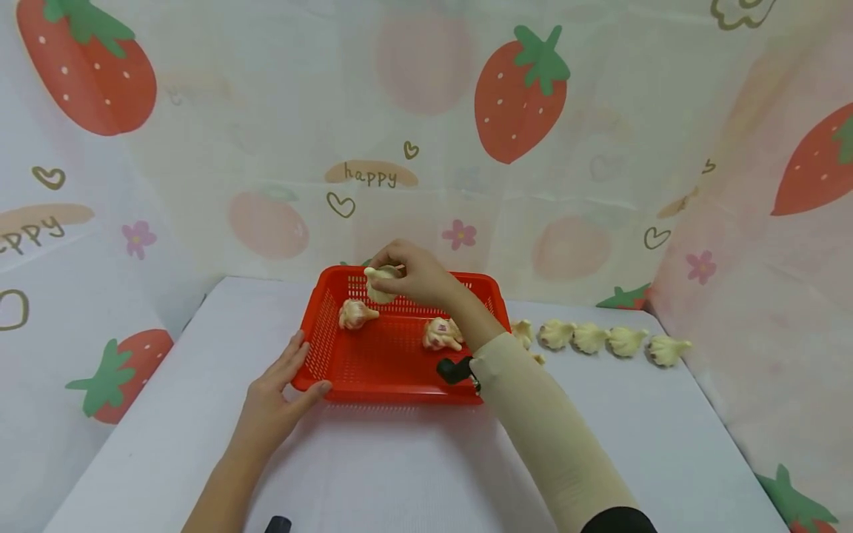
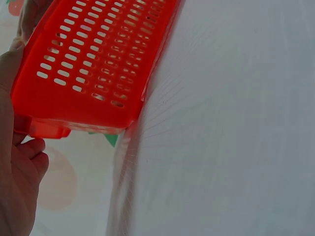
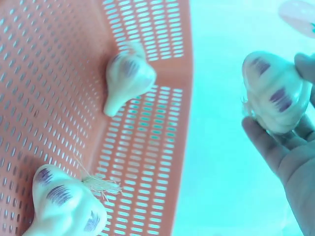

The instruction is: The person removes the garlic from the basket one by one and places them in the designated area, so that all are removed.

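Observation:
A red plastic basket [image 1: 386, 377] with slotted walls stands on the white table. My left hand [image 1: 273, 403] grips its near left corner; in the left wrist view, the fingers [image 2: 30, 164] curl beneath the rim. Over the far left part of the basket, my right hand [image 1: 420, 277] holds a pale garlic bulb [image 1: 381, 285]. That bulb [image 3: 275, 93] shows purple streaks in the right wrist view, between thumb and fingers. Two more lie inside: one garlic bulb [image 1: 356, 314] at the left, another garlic bulb [image 1: 442, 334] at the right, partly behind the right forearm.
Right of the basket, several garlic bulbs [image 1: 589, 338] lie in a row on the table [image 1: 640, 429], the nearest ones partly hidden by the right arm. A strawberry-print cloth [image 1: 426, 126] hangs behind and at the sides. A small dark object [image 1: 278, 524] shows at the bottom edge.

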Tool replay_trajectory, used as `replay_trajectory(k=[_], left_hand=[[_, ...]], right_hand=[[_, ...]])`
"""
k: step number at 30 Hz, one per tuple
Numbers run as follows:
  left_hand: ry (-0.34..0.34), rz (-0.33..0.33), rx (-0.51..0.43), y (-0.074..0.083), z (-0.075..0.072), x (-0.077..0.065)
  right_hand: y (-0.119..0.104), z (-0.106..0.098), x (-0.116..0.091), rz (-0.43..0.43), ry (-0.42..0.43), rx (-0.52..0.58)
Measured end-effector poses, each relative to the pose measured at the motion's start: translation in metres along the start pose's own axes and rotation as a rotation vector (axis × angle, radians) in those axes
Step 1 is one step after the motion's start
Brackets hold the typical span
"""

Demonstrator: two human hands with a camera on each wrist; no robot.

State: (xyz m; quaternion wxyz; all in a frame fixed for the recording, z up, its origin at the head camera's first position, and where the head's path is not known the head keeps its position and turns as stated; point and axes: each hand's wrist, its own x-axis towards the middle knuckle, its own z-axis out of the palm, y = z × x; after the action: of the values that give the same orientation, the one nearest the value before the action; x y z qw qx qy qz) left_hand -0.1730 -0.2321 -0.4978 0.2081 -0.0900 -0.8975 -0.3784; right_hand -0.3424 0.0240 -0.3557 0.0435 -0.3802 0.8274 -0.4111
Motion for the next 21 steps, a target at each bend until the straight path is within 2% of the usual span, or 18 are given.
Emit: replay_trajectory(k=[7, 15, 21], left_hand=[[0.013, -0.002, 0.003, 0.003, 0.001, 0.002], [0.021, 0.005, 0.009, 0.004, -0.002, 0.001], [0.015, 0.01, -0.004, 0.002, 0.002, -0.001]], right_hand=[[-0.009, -0.013, -0.021, -0.026, 0.143, 0.007], [-0.017, -0.02, -0.049, 0.006, 0.328, 0.012], [-0.018, -0.024, -0.074, -0.019, 0.414, 0.054]])
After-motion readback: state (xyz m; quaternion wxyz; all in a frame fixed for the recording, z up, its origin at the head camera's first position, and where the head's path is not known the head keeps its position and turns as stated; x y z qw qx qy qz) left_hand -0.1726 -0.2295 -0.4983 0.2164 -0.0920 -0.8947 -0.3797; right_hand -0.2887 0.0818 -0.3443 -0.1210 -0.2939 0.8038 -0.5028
